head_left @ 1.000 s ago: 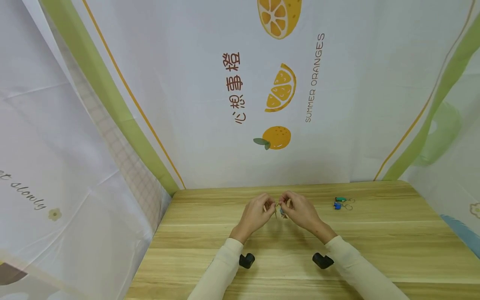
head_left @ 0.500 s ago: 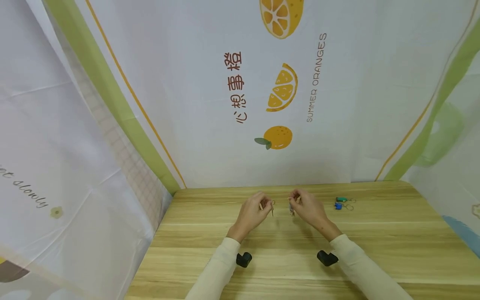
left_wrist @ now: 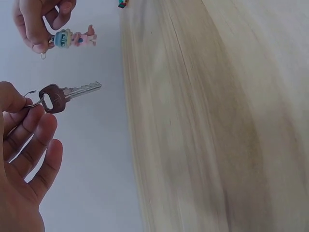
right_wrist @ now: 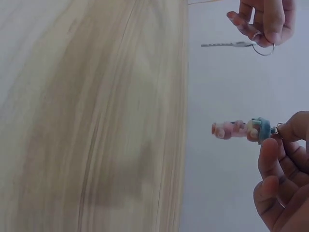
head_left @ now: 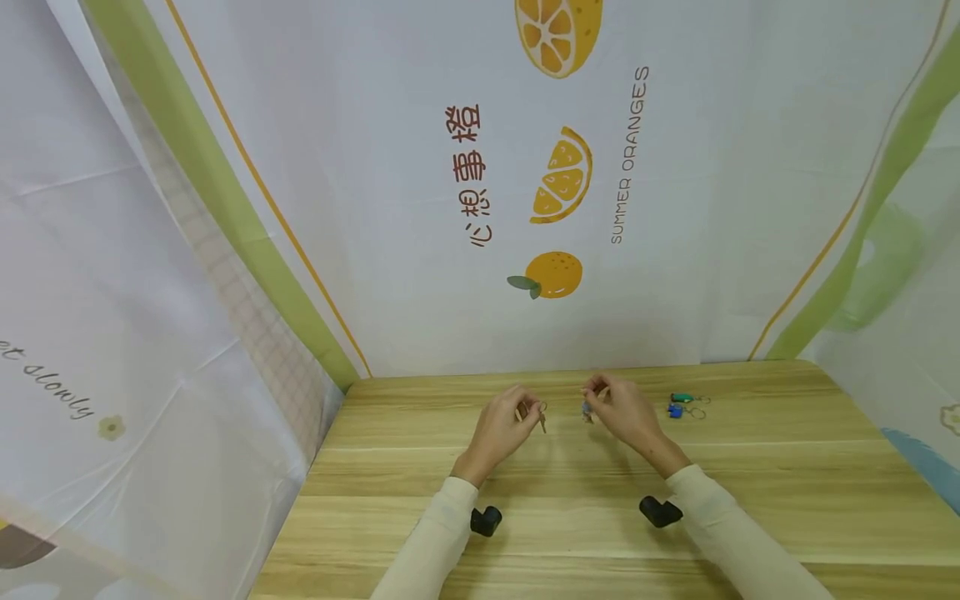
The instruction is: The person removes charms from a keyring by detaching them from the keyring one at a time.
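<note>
Behind left fingers (left_wrist: 29, 125), key ring (left_wrist: 33, 98) half-hidden

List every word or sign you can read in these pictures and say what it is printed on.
"SUMMER ORANGES", running upward on the back cloth.
"心想事橙", in red-brown characters on the same back cloth, left of the orange slice.
"slowly", after a word cut off at the edge, on the left cloth.
The key in the left hand and the doll charm in the right hand show no readable marks.
</note>
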A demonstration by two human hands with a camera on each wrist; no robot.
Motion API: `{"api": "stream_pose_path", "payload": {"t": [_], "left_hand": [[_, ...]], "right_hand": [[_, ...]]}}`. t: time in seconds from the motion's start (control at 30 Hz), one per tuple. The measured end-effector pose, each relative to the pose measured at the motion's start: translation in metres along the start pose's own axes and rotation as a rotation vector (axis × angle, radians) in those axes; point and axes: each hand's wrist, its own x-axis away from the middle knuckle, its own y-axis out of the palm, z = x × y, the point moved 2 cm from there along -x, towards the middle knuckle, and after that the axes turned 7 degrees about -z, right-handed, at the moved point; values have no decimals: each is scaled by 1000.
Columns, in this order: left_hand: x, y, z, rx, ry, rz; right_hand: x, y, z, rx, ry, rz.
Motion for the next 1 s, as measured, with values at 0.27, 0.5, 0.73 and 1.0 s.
{"api": "stream_pose_path", "payload": {"t": [0.27,0.5,0.73,1.0], "left_hand": [[1,-1,-4,6,6,2],[1,-1,-6,0,-2,-4],[2,-5,-6,10,-12,-3],[3,-7,-9,14,-20,4]], "right_hand": [[1,-8,5,-18,16,-19],[1,-15,13,-82,27,-9],[1,-22,22,-36,16,29],[1,-29,27,-50,-6,40]]}}
